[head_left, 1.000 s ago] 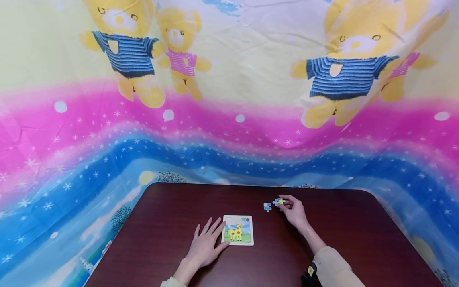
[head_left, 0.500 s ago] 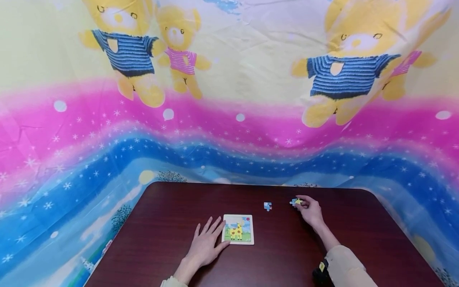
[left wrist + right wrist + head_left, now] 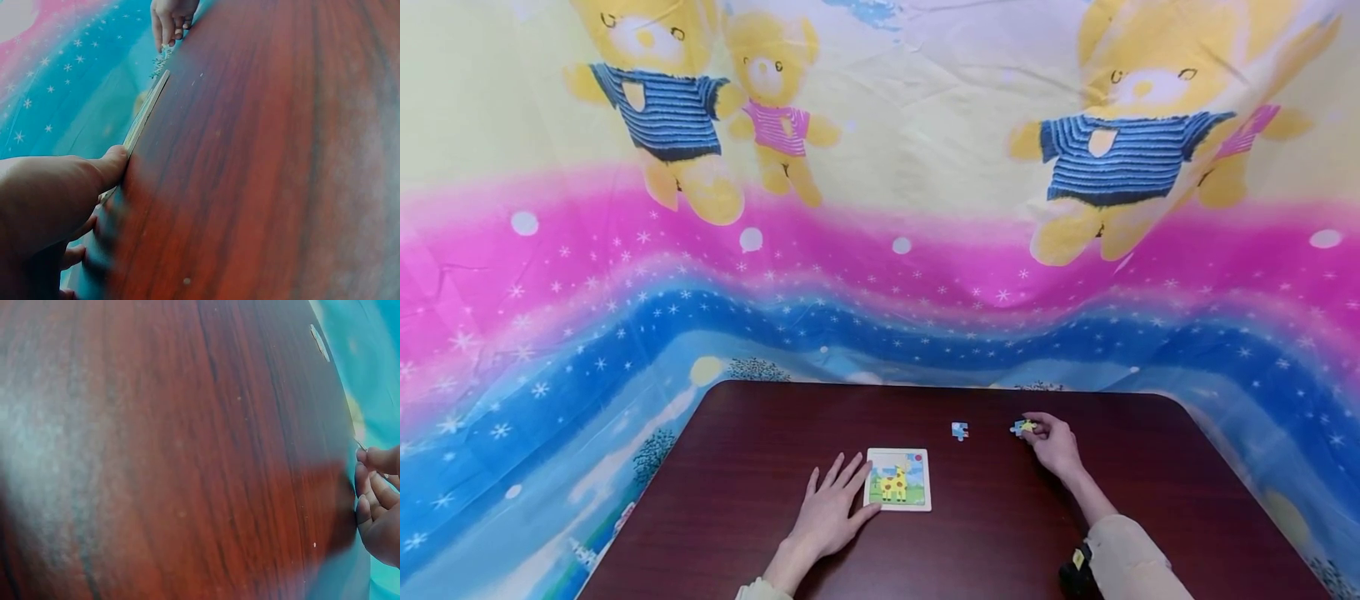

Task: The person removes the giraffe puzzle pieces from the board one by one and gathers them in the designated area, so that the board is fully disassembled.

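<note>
A square jigsaw puzzle board [image 3: 898, 500] with a giraffe picture lies on the table, a pale patch showing at its upper left. My left hand [image 3: 829, 515] rests at the board's left side with fingers spread. In the left wrist view, its thumb [image 3: 111, 167] touches the edge of the board [image 3: 148, 107]. Off to the right, my right hand [image 3: 1054, 443] pinches a blue and yellow puzzle piece [image 3: 1019, 427] between thumb and fingers, at or just above the table. Between that hand and the board, farther back, lies a loose blue puzzle piece [image 3: 960, 431].
The dark red-brown table [image 3: 760, 450] has rounded far corners. Behind it hangs a printed cloth [image 3: 880, 283] with bears and snowflakes, close to the far edge. A black strap or device [image 3: 1077, 573] is at the right wrist.
My right hand has carried the blue and yellow puzzle piece rightward, away from the loose one, and then slightly toward me. The left hand and the board stay in place.
</note>
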`<control>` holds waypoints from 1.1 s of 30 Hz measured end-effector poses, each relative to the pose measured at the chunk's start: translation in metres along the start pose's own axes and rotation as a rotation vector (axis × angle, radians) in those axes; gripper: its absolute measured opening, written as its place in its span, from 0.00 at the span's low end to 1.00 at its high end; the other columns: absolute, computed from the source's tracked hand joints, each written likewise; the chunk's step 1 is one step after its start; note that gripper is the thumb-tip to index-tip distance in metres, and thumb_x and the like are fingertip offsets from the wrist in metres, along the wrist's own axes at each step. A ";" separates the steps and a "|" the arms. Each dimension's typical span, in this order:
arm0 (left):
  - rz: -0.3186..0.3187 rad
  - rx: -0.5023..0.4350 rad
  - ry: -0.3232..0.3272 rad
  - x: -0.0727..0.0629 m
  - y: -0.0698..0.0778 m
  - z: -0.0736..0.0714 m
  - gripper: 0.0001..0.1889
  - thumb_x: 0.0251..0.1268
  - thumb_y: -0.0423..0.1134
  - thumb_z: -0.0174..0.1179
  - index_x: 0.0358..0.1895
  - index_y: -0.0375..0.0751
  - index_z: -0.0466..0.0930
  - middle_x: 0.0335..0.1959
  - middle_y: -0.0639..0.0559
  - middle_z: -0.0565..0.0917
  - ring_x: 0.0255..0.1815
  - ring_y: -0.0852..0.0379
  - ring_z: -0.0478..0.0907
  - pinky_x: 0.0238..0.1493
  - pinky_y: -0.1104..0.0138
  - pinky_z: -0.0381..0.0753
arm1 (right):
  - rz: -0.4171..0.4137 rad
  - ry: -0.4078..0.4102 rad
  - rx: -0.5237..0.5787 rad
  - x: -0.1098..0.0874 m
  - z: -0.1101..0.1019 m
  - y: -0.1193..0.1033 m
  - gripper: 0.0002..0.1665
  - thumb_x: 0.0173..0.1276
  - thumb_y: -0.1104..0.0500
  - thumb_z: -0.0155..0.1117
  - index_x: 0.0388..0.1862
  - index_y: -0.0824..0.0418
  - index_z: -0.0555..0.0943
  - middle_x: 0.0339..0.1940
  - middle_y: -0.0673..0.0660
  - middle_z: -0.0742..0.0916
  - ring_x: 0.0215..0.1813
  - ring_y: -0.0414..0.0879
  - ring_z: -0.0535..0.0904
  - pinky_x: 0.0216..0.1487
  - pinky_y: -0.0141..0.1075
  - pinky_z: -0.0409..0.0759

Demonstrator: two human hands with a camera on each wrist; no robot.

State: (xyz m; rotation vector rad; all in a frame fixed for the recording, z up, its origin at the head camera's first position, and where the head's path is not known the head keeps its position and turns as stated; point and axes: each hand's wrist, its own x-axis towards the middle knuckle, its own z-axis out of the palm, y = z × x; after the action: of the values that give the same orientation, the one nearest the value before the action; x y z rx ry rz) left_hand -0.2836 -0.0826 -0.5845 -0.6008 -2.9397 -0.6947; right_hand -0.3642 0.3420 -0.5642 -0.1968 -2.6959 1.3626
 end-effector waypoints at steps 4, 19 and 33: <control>-0.005 -0.017 0.002 0.000 -0.002 0.002 0.39 0.80 0.66 0.58 0.84 0.50 0.71 0.86 0.45 0.70 0.89 0.33 0.62 0.81 0.25 0.58 | -0.012 0.003 -0.024 0.000 0.001 0.002 0.24 0.81 0.68 0.64 0.72 0.73 0.80 0.44 0.63 0.87 0.41 0.45 0.81 0.39 0.32 0.78; -0.018 0.010 -0.019 0.000 0.003 -0.006 0.38 0.79 0.63 0.62 0.84 0.49 0.71 0.86 0.45 0.71 0.88 0.33 0.63 0.80 0.25 0.59 | -0.076 -0.035 -0.146 -0.002 -0.001 0.005 0.22 0.80 0.68 0.65 0.70 0.73 0.81 0.43 0.64 0.84 0.39 0.49 0.77 0.38 0.37 0.74; -0.007 0.004 0.007 0.001 -0.004 0.004 0.38 0.79 0.66 0.59 0.84 0.50 0.71 0.86 0.46 0.71 0.88 0.33 0.62 0.81 0.26 0.59 | -0.178 0.029 -0.211 -0.008 0.005 0.009 0.25 0.79 0.66 0.68 0.71 0.73 0.80 0.60 0.74 0.77 0.50 0.60 0.81 0.48 0.48 0.82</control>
State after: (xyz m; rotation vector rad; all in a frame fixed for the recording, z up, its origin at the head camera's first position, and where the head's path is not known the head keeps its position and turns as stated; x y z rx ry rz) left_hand -0.2862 -0.0836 -0.5891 -0.5862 -2.9376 -0.6907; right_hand -0.3566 0.3419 -0.5750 0.0069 -2.7533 1.0203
